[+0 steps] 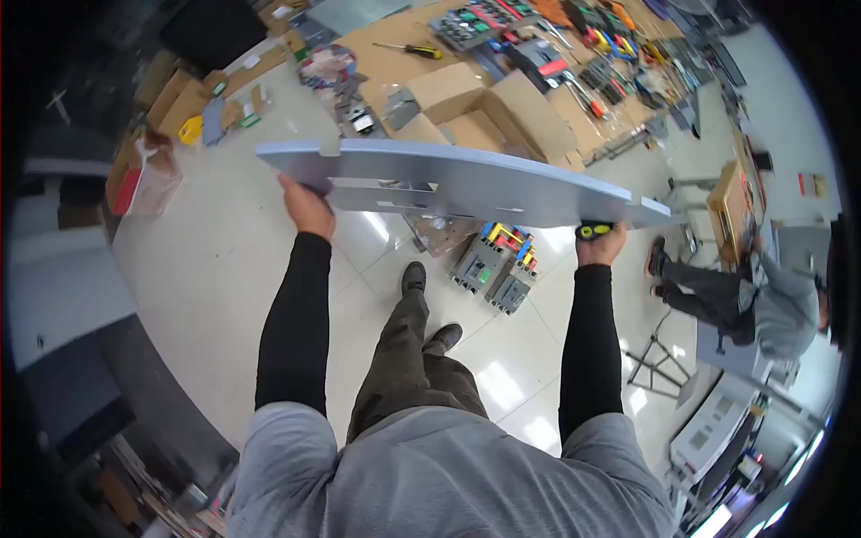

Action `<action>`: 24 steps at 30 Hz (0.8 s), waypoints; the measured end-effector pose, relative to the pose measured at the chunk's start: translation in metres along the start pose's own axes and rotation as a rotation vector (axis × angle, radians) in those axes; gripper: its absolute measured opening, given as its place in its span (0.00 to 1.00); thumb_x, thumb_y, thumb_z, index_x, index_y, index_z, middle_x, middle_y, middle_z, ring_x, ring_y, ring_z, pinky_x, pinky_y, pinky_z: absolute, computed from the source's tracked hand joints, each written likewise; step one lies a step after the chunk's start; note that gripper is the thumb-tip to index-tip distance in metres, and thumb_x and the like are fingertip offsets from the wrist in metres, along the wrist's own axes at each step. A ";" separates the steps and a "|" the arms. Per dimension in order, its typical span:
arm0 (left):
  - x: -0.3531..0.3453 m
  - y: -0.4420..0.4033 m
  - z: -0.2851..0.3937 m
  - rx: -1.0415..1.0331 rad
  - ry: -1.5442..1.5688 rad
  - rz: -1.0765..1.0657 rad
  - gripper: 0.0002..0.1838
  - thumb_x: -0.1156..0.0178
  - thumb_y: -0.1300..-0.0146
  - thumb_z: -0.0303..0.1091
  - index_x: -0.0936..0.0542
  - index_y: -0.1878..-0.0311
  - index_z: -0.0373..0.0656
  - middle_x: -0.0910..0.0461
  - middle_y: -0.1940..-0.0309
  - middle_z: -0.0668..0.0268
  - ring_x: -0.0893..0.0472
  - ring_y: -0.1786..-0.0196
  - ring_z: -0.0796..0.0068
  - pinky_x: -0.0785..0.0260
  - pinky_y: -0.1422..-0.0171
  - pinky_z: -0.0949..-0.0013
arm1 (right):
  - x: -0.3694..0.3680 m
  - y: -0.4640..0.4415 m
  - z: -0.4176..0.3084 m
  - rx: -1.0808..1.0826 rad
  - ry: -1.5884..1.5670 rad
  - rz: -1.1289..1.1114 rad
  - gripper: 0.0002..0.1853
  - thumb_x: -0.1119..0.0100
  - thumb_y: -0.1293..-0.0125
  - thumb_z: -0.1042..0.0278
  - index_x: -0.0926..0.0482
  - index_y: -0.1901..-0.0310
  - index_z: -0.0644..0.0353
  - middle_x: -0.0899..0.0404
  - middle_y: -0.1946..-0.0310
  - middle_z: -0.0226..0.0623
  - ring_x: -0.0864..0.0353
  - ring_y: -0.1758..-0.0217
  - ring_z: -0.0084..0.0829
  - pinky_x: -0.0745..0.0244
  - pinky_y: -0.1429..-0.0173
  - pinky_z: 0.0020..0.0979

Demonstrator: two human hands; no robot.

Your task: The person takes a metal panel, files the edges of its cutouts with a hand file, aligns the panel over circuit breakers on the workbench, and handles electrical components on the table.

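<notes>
A long grey metal panel (466, 184) with cut-outs is held up in front of me, seen nearly edge-on. My left hand (309, 211) is closed on its left end, fingers partly hidden behind it. My right hand (603, 246) grips the panel's right part from below. Against the right palm lies a black and yellow-green tool handle (594, 231); its kind is not clear. Below the panel, two grey moulded-case circuit breakers (493, 276) with yellow, blue and red parts stand on the floor.
Beyond the panel, an open cardboard box (489, 117) and a screwdriver (420, 50) lie on the workbench (372, 72) among many tools and parts. A person (771, 300) is at the right, near a tripod-legged stool (659, 363). Cartons and a plastic bag (154, 179) stand left.
</notes>
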State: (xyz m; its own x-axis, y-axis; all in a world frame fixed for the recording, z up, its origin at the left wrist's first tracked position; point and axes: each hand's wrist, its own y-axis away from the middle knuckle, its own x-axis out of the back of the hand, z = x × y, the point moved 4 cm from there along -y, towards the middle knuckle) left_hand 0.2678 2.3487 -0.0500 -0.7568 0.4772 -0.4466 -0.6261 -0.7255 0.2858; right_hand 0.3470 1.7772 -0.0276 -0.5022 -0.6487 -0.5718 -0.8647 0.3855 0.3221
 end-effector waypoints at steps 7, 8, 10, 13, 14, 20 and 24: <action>-0.044 0.026 0.110 -0.657 -0.581 -0.174 0.40 0.72 0.15 0.63 0.31 0.27 0.34 0.28 0.29 0.54 0.30 0.25 0.60 0.44 0.17 0.52 | 0.007 -0.007 0.004 0.060 0.015 0.054 0.13 0.43 0.23 0.58 0.18 0.51 0.60 0.14 0.57 0.34 0.15 0.56 0.32 0.20 0.50 0.36; -0.089 0.065 0.154 -0.880 -0.565 -0.272 0.41 0.65 0.17 0.65 0.31 0.26 0.34 0.27 0.30 0.52 0.29 0.26 0.58 0.42 0.18 0.54 | 0.011 -0.005 0.006 0.053 0.016 0.071 0.13 0.43 0.23 0.58 0.18 0.51 0.60 0.14 0.57 0.34 0.15 0.56 0.32 0.20 0.51 0.36; -0.178 0.133 0.214 -1.177 -0.685 -0.580 0.41 0.47 0.24 0.65 0.29 0.28 0.34 0.24 0.33 0.50 0.27 0.28 0.54 0.39 0.21 0.53 | 0.013 -0.006 0.010 0.040 0.007 0.070 0.13 0.42 0.24 0.58 0.18 0.54 0.60 0.15 0.61 0.34 0.16 0.60 0.31 0.21 0.55 0.35; -0.260 0.204 0.189 -1.163 -1.159 -1.136 0.43 0.26 0.41 0.58 0.26 0.32 0.35 0.20 0.39 0.46 0.21 0.37 0.45 0.31 0.30 0.50 | 0.014 -0.009 0.011 0.067 0.054 0.061 0.13 0.42 0.25 0.59 0.18 0.57 0.61 0.17 0.64 0.32 0.18 0.63 0.30 0.23 0.56 0.34; -0.271 0.214 0.164 -1.125 -1.275 -1.262 0.41 0.26 0.39 0.57 0.24 0.34 0.34 0.18 0.43 0.46 0.18 0.40 0.47 0.27 0.34 0.51 | 0.011 -0.005 0.009 0.111 0.072 0.074 0.13 0.41 0.25 0.59 0.18 0.58 0.62 0.17 0.65 0.32 0.19 0.64 0.29 0.24 0.57 0.33; -0.277 0.207 0.095 -0.692 -1.834 -1.301 0.25 0.27 0.36 0.50 0.14 0.49 0.38 0.12 0.68 0.54 0.12 0.61 0.48 0.20 0.52 0.50 | 0.022 0.073 -0.053 0.226 0.445 0.190 0.19 0.35 0.25 0.52 0.21 0.63 0.63 0.26 0.81 0.29 0.26 0.82 0.26 0.30 0.74 0.31; -0.281 0.235 0.091 -0.889 -1.624 -1.406 0.22 0.29 0.34 0.50 0.15 0.50 0.40 0.12 0.66 0.51 0.13 0.59 0.45 0.21 0.51 0.47 | 0.052 0.173 -0.100 0.254 0.979 0.106 0.20 0.35 0.26 0.59 0.23 0.46 0.71 0.19 0.65 0.40 0.18 0.60 0.28 0.23 0.52 0.30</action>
State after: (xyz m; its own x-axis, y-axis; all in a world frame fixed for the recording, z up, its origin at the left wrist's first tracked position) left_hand 0.3165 2.0893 0.2203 0.1571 0.2304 0.9603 -0.8417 0.5399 0.0081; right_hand 0.1701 1.7444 0.0740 -0.4631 -0.8116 0.3561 -0.8446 0.5259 0.1002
